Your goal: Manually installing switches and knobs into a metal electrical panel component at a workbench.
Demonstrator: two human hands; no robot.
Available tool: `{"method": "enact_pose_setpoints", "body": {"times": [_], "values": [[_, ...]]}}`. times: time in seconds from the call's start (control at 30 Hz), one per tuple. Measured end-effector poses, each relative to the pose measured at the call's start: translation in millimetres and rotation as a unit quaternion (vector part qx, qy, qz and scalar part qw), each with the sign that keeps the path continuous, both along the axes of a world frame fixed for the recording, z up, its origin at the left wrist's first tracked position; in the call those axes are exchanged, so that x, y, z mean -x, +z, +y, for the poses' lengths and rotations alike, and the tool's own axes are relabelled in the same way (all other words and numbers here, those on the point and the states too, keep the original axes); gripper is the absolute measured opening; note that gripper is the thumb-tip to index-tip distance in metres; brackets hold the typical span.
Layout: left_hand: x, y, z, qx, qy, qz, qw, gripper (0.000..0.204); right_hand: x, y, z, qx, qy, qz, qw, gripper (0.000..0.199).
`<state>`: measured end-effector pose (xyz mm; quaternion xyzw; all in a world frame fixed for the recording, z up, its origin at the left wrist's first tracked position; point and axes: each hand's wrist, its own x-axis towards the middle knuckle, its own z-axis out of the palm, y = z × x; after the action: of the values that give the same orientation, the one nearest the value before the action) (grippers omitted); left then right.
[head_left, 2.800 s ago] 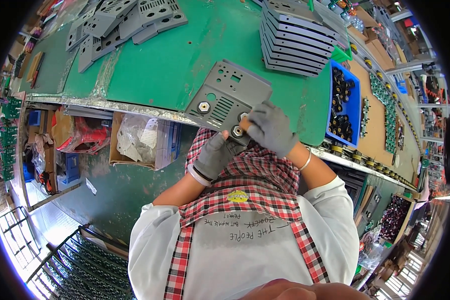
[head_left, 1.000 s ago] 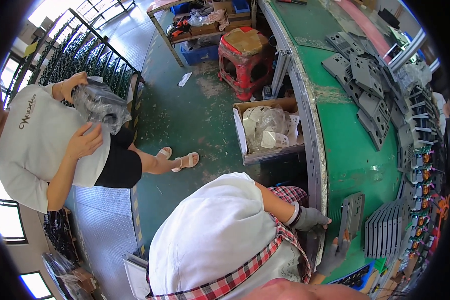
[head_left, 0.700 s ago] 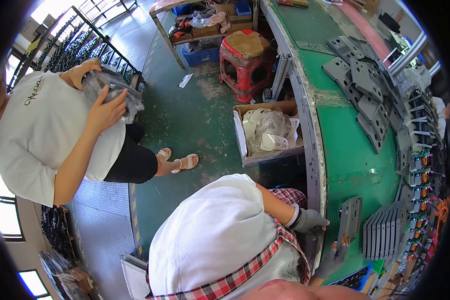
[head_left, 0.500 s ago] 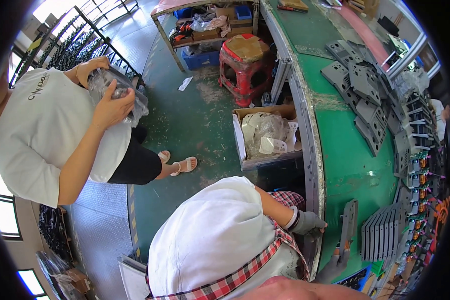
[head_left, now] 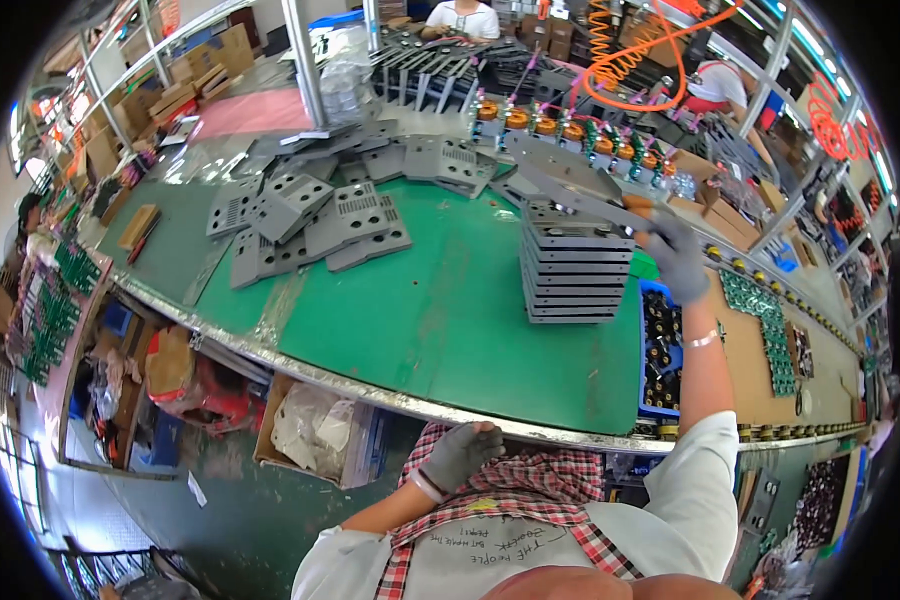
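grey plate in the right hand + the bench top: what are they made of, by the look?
Grey plate, held by the right hand above the stack of plates: thin, rigid, matte grey with punched holes; looks like coated sheet metal, though moulded plastic isn't ruled out. Bench top: green mat, scuffed, probably rubber or vinyl, with a shiny metal edge strip.

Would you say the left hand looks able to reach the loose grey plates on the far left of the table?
Probably yes. The left hand rests by the lap, holding nothing, and bare green table lies between it and the plates, though a forward lean seems needed.
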<state>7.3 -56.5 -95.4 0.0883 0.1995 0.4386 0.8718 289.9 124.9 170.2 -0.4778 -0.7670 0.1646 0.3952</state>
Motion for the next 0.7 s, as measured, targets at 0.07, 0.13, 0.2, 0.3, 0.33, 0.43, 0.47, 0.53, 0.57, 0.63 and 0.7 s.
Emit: {"method": "enact_pose_setpoints", "body": {"times": [0.07,0.13,0.2,0.3,0.33,0.43,0.47,0.53,0.57,0.63,0.7], "values": [[0,12,1,-0.005,-0.002,0.019,1.0,0.025,-12,-14,25,-0.021,0.021,0.033,0.999,0.028],[3,6,-2,-0.005,-0.009,0.028,1.0,0.025,-27,-30,48,0.066,0.008,0.039,0.997,0.028],[8,5,-1,-0.007,-0.039,0.042,0.998,0.032,-58,-69,74,0.093,0.026,0.034,0.995,0.029],[18,27,6,-0.026,-0.099,0.086,0.991,0.04,-72,-79,91,0.164,0.072,0.036,0.983,0.033],[23,38,10,-0.044,-0.111,0.133,0.984,0.047,-68,-73,89,0.214,0.093,0.054,0.971,0.033],[38,69,30,-0.109,-0.115,0.168,0.973,0.048,-49,-52,81,0.302,0.124,0.069,0.943,0.043],[42,65,38,-0.132,-0.106,0.178,0.969,0.05,-43,-48,80,0.229,0.135,-0.019,0.964,0.043],[45,81,59,-0.177,-0.08,0.267,0.944,0.047,-43,-55,84,0.107,0.107,-0.146,0.978,0.043],[46,78,69,-0.197,-0.057,0.295,0.933,0.046,-48,-59,84,0.114,0.113,-0.146,0.976,0.043],[46,79,87,-0.203,-0.008,0.355,0.913,0.044,-53,-56,85,0.22,0.118,-0.024,0.968,0.042],[54,79,109,-0.249,0.001,0.446,0.86,0.045,-59,-50,81,0.197,0.097,-0.001,0.976,0.042]]}}
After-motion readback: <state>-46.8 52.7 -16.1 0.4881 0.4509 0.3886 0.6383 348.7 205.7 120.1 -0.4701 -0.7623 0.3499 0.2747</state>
